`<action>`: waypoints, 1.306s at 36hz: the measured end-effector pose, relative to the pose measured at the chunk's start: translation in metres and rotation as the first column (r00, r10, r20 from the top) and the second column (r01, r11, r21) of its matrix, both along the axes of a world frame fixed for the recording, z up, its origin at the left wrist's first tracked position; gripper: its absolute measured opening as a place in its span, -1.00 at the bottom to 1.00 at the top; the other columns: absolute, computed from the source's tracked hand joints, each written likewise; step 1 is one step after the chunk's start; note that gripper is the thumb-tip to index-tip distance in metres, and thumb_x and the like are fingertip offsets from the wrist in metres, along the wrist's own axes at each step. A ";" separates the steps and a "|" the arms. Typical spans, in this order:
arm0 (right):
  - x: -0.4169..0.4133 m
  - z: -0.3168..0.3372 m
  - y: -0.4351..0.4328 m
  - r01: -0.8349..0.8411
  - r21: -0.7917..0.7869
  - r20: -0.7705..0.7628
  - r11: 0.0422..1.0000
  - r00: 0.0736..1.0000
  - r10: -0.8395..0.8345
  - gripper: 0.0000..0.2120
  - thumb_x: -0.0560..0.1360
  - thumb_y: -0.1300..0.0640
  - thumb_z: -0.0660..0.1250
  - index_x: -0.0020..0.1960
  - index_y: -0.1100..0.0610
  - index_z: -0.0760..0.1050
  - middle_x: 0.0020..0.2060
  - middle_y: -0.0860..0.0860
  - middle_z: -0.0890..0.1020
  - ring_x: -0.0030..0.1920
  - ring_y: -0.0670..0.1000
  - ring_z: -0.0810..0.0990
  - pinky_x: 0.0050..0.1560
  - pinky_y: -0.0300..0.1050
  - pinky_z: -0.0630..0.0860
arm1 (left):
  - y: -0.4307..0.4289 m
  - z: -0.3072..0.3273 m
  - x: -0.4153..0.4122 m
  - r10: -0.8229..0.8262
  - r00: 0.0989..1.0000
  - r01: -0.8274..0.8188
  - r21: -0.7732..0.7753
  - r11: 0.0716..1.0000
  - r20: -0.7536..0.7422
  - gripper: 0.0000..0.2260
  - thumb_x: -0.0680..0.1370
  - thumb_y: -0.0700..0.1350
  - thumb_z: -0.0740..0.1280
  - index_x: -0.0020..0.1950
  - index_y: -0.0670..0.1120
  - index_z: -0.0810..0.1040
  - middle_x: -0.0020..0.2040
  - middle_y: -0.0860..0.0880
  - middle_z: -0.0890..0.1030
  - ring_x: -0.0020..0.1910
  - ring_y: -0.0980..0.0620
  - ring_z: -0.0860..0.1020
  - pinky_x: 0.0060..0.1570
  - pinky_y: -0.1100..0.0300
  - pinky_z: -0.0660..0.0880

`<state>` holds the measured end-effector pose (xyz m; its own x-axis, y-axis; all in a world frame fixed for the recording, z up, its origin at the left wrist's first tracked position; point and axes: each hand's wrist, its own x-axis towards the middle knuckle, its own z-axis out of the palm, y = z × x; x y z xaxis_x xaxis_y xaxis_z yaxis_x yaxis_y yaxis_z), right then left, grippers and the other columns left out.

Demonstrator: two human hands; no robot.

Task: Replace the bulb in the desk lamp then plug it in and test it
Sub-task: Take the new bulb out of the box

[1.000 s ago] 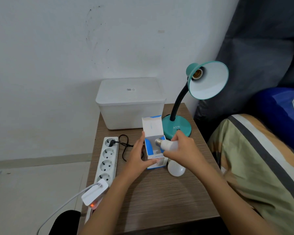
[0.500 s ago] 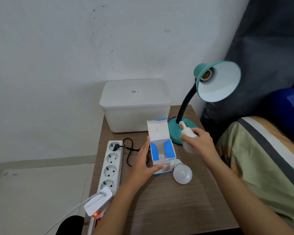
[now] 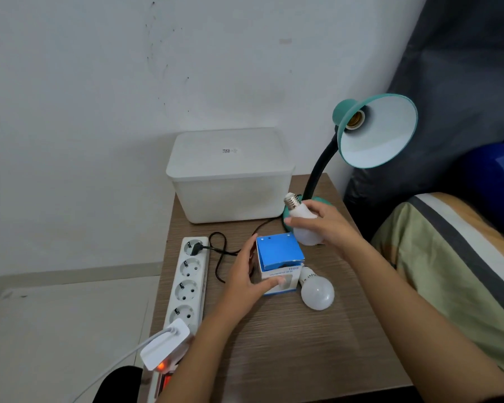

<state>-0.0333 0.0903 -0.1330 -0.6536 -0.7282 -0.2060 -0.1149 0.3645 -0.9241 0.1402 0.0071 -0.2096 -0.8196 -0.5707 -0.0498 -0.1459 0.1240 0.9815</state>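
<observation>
A teal desk lamp [image 3: 377, 132] stands at the table's back right, its brass socket [image 3: 355, 120] bare inside the shade. My right hand [image 3: 326, 225] holds a white bulb [image 3: 301, 221] in front of the lamp's base, screw cap pointing up and left. My left hand [image 3: 245, 277] grips a small blue and white bulb box [image 3: 278, 258], whose flap now lies shut. A second white bulb [image 3: 317, 292] lies on the table just right of the box. The lamp's black plug [image 3: 195, 248] sits in the top socket of a white power strip [image 3: 188, 286].
A white lidded plastic bin [image 3: 230, 175] stands at the back against the wall. A white adapter [image 3: 165, 343] with a lit orange light is plugged in at the strip's near end. The black cord [image 3: 220, 257] loops beside the box. A bed with striped bedding [image 3: 448, 271] borders the right.
My right hand has lifted the bulb out of the box and carried it right, toward the lamp's base. The box's flap has gone from standing open to shut.
</observation>
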 end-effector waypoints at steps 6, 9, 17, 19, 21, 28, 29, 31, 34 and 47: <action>0.023 0.004 0.025 -0.079 0.019 -0.213 0.997 0.974 0.082 -0.60 0.28 0.13 0.56 0.06 0.04 0.52 -0.10 -0.12 0.56 -0.11 -0.14 0.52 -0.22 -0.35 0.39 | 0.001 0.000 0.000 0.024 1.000 -0.024 0.026 0.999 0.000 -0.17 0.32 -0.15 0.55 0.42 0.20 0.16 0.39 0.08 0.37 0.36 0.17 0.37 0.37 0.02 0.37; 0.033 0.002 0.036 -0.089 0.011 -0.297 0.996 0.951 0.088 -0.61 0.26 0.14 0.57 0.02 -0.01 0.52 -0.12 -0.17 0.55 -0.12 -0.18 0.51 -0.18 -0.37 0.41 | 0.001 0.002 0.001 0.007 1.000 -0.007 0.033 0.999 -0.005 -0.16 0.33 -0.18 0.54 0.47 0.09 0.15 0.39 0.04 0.37 0.35 0.14 0.39 0.36 0.04 0.38; 0.042 -0.002 0.040 -0.081 0.026 -0.404 0.996 0.911 0.085 -0.64 0.25 0.13 0.57 -0.05 -0.07 0.50 -0.20 -0.23 0.55 -0.15 -0.26 0.51 -0.20 -0.47 0.43 | 0.000 0.004 0.000 -0.013 1.000 0.013 0.004 1.000 0.009 -0.17 0.33 -0.18 0.54 0.47 0.02 0.15 0.35 0.06 0.39 0.33 0.16 0.40 0.32 0.19 0.38; 0.042 -0.001 0.038 -0.083 0.058 -0.406 0.995 0.909 0.099 -0.65 0.26 0.12 0.56 -0.05 -0.06 0.50 -0.20 -0.21 0.54 -0.15 -0.21 0.51 -0.22 -0.41 0.39 | 0.000 0.003 0.000 -0.015 1.000 0.015 -0.008 1.000 0.013 -0.17 0.34 -0.16 0.54 0.48 0.03 0.16 0.36 0.06 0.40 0.32 0.16 0.41 0.31 0.17 0.40; 0.041 0.000 0.035 -0.078 0.115 -0.412 0.990 0.903 0.119 -0.64 0.25 0.10 0.56 -0.02 -0.04 0.51 -0.17 -0.18 0.53 -0.11 -0.15 0.50 -0.22 -0.34 0.38 | -0.001 0.003 -0.001 -0.017 1.000 0.017 -0.021 1.000 0.013 -0.20 0.34 -0.15 0.54 0.46 0.04 0.17 0.32 0.09 0.42 0.30 0.18 0.43 0.29 0.17 0.41; 0.047 0.006 0.020 -0.027 0.236 -0.498 0.971 0.855 0.144 -0.60 0.18 0.05 0.59 -0.04 0.01 0.54 -0.14 -0.06 0.60 -0.08 -0.02 0.55 -0.11 -0.10 0.53 | -0.001 0.005 -0.002 -0.007 0.999 0.012 -0.118 0.993 0.045 -0.31 0.36 -0.12 0.52 0.24 0.35 0.20 0.17 0.26 0.44 0.15 0.34 0.47 0.08 0.39 0.45; 0.049 0.007 0.018 -0.017 0.245 -0.514 0.969 0.846 0.145 -0.60 0.18 0.04 0.58 -0.04 0.01 0.54 -0.14 -0.06 0.60 -0.09 -0.02 0.55 -0.11 -0.07 0.54 | -0.001 0.005 -0.001 -0.007 0.999 0.013 -0.123 0.992 0.050 -0.31 0.36 -0.11 0.52 0.24 0.35 0.19 0.17 0.25 0.43 0.16 0.32 0.47 0.07 0.39 0.45; 0.052 0.009 0.015 0.003 0.269 -0.539 0.963 0.829 0.148 -0.60 0.19 0.03 0.57 -0.03 0.01 0.54 -0.15 -0.07 0.59 -0.08 -0.03 0.54 -0.09 -0.03 0.55 | -0.002 0.005 -0.001 -0.020 0.998 0.027 -0.123 0.992 0.054 -0.28 0.36 -0.09 0.52 0.34 0.26 0.17 0.20 0.22 0.40 0.17 0.29 0.45 0.08 0.40 0.42; 0.057 0.011 0.014 0.024 0.305 -0.582 0.952 0.796 0.166 -0.61 0.21 0.02 0.56 -0.01 -0.02 0.53 -0.16 -0.10 0.54 -0.06 -0.04 0.51 -0.10 -0.05 0.53 | -0.001 0.008 -0.001 -0.030 0.997 0.039 -0.137 0.990 0.067 -0.27 0.37 -0.09 0.51 0.39 0.20 0.16 0.19 0.22 0.38 0.11 0.37 0.43 -0.01 0.48 0.39; 0.052 0.005 0.038 0.095 0.151 -0.336 0.984 0.941 -0.039 -0.72 0.29 0.07 0.52 -0.07 0.12 0.53 -0.21 -0.06 0.52 -0.26 -0.14 0.45 -0.36 -0.28 0.36 | 0.005 0.012 0.002 0.000 0.996 0.011 -0.120 0.993 0.089 -0.14 0.37 -0.12 0.52 0.51 0.05 0.06 0.42 0.02 0.31 0.36 0.08 0.36 0.34 0.02 0.39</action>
<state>0.0182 0.1284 -0.1279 -0.7512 -0.6550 -0.0815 -0.3737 0.5239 -0.7655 0.1417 0.0123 -0.1975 -0.8179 -0.5727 -0.0544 -0.2313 0.2408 0.9426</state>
